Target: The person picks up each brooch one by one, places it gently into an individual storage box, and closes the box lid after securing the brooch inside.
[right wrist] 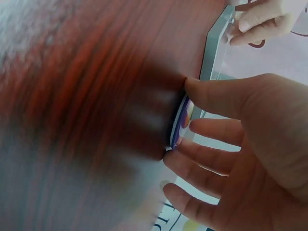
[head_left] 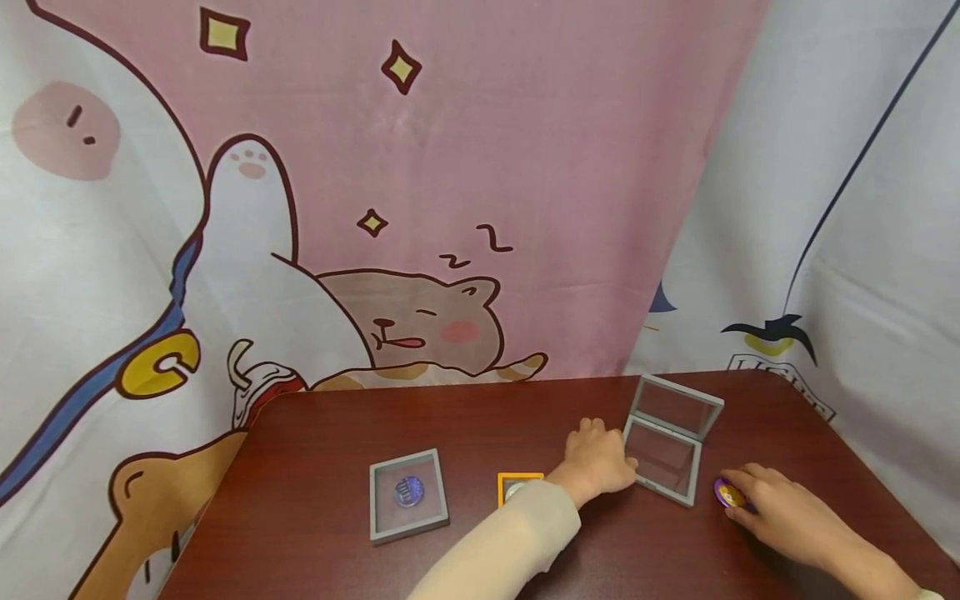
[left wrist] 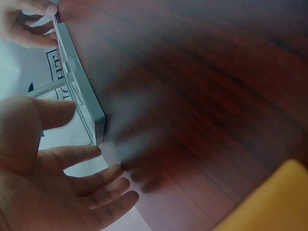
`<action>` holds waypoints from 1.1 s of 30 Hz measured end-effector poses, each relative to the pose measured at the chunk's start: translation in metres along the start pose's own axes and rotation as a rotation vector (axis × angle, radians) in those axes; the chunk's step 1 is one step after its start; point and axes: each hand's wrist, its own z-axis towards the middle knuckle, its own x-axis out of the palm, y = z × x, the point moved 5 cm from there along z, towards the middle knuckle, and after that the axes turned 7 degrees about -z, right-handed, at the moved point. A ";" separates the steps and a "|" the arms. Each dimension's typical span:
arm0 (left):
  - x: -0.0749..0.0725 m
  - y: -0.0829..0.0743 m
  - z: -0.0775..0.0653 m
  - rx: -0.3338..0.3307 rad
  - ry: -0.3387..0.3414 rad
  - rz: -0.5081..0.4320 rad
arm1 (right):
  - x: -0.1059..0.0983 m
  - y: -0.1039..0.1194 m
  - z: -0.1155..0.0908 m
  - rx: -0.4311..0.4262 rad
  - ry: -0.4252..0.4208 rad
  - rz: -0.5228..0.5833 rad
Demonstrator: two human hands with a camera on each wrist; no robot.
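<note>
An open grey display case (head_left: pixel 660 457) with clear panels stands at the right of the table, its lid tilted up. My left hand (head_left: pixel 597 457) is at its left edge, fingers extended and relaxed. In the left wrist view, the left thumb and index finger (left wrist: pixel 84 156) lie close to the grey case's corner (left wrist: pixel 98 120). To the right of the case, my right hand (head_left: pixel 783 508) pinches a round purple badge (head_left: pixel 728 492) with an orange picture. The right wrist view has the badge (right wrist: pixel 180 121) low at the tabletop, between thumb and fingers.
A closed grey case (head_left: pixel 372 508) holding a blue disc (head_left: pixel 408 492) lies on the left of the dark wooden table (head_left: pixel 300 467). An orange-framed case (head_left: pixel 520 477) with a pale disc is partly hidden behind my left sleeve (head_left: pixel 517 542). A printed curtain (head_left: pixel 570 208) hangs behind the table.
</note>
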 end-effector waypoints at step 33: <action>-0.004 -0.001 -0.003 -0.073 -0.019 -0.059 | -0.016 -0.004 -0.002 0.068 -0.099 0.064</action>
